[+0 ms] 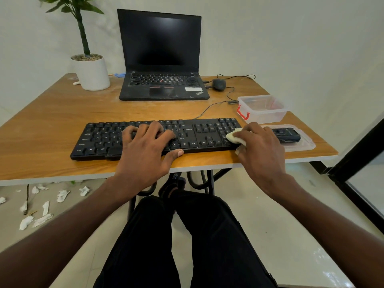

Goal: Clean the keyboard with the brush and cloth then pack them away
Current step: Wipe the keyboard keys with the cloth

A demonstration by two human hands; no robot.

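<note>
Our right hand has its fingers curled around a pale cream cloth, bunched up and pressed on the number-pad end of the flat black plastic keyboard. Our left hand lies spread flat over the middle keys, fingers straight, thumb at the front edge, pinning the board to the wooden desk.

So we reckon we're in the cloth-wiping step, working the right end. The black brush looks parked on a clear flat plastic lid just right of the keyboard, nobody holding it, though we can't make out its bristles. Behind that sits the clear plastic box with a red latch, open, which we guess is where both tools go.

Next move probably calls for dragging the cloth leftward along the rows, which means shifting the left hand out of the way while keeping the board from sliding. Packing away hasn't begun.

Further back: 1 black laptop, 1 dark mouse, 1 potted plant in a white pot.
</note>
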